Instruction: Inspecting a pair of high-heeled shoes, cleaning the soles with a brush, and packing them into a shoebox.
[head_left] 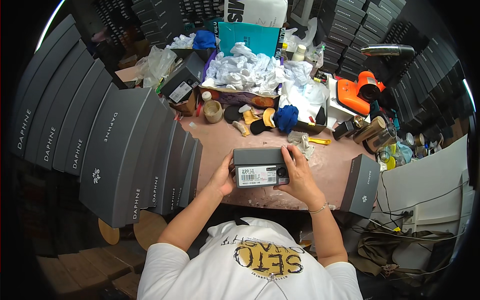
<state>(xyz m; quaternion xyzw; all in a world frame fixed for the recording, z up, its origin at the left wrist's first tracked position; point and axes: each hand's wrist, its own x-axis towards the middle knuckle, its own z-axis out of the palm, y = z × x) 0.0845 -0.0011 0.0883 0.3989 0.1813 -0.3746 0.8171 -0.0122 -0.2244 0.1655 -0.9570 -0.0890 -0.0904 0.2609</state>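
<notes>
A dark grey shoebox [257,157] with a white label on its end is held between my two hands near the table's front edge, its labelled end toward me. My left hand [223,176] is pressed against the box's left side. On the right side, my right hand [298,175] grips the box, with fingers reaching over the top edge and the thumb low by the label. The lid appears to be on. The box's far side is hidden.
Stacked grey shoeboxes [120,155] crowd the left; another shoebox [361,185] stands at the table's right edge. Behind are a box of crumpled white paper [245,72], a jar [213,111], a blue cloth [286,118], a yellow-handled brush [319,141] and an orange device [352,96]. Cables hang at right.
</notes>
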